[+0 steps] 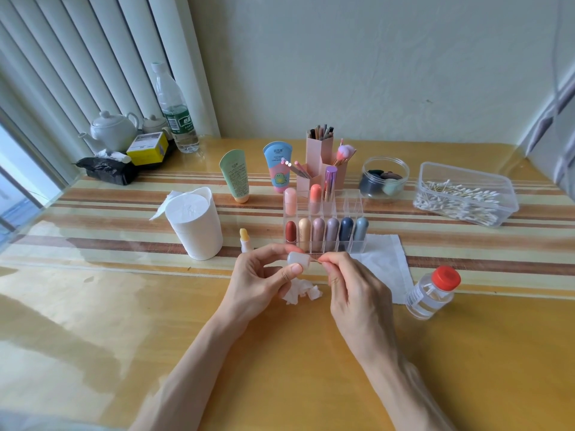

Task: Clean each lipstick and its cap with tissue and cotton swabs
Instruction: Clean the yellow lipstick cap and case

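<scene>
My left hand (261, 278) pinches a translucent white lipstick cap (298, 259) between thumb and fingers, lying sideways. My right hand (348, 284) pinches a cotton swab (315, 260) whose tip enters the cap's open end. An uncapped yellow lipstick (244, 239) stands upright on the table just left of my hands. A crumpled tissue (301, 293) lies below the hands. Behind them stands a clear acrylic organiser (354, 209) with several capped lipsticks in two rows.
A tissue roll (196, 225) stands at left, a flat tissue sheet (384, 259) and a red-capped clear bottle (432, 292) at right. A cotton swab box (463, 194), a jar (384, 177), brush holders (320, 157) and two tubes (235, 175) sit further back.
</scene>
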`<action>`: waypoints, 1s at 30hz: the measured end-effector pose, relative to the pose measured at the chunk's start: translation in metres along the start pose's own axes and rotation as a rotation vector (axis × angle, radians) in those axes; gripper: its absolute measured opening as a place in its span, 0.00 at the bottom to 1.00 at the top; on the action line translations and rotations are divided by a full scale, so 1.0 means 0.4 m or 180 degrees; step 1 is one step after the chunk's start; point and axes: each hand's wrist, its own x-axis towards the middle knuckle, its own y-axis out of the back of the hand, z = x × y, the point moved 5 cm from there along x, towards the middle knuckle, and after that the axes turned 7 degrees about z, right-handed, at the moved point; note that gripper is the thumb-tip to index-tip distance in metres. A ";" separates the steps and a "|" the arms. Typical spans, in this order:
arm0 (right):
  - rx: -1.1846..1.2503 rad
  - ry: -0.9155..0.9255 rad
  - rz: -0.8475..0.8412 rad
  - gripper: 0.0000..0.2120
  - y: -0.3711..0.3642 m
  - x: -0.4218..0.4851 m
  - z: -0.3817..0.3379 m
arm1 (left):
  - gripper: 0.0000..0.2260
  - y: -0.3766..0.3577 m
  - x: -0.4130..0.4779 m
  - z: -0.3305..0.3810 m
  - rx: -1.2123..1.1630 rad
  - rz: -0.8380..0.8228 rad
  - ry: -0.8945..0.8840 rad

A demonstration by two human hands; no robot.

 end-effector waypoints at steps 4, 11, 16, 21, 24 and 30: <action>0.0013 -0.0006 -0.0065 0.09 -0.007 -0.004 0.002 | 0.12 0.001 -0.002 0.006 -0.0071 0.0059 0.0039; 0.0067 0.0055 -0.0193 0.06 -0.023 -0.013 0.001 | 0.12 0.008 -0.001 0.007 -0.0193 0.0247 0.0072; 0.0139 -0.0008 -0.0266 0.06 -0.023 -0.010 0.003 | 0.11 0.006 0.001 0.009 -0.0071 0.0282 -0.0016; 0.0028 -0.0105 -0.0326 0.05 -0.023 -0.008 0.020 | 0.11 0.002 0.001 0.009 0.0146 0.0270 -0.0010; -0.0216 -0.0097 -0.0245 0.02 -0.020 -0.001 0.037 | 0.10 0.002 0.001 0.014 0.0172 0.0308 -0.0010; -0.1110 -0.0272 -0.0018 0.08 -0.006 -0.006 0.095 | 0.08 0.002 0.000 0.024 0.0210 0.0381 -0.0039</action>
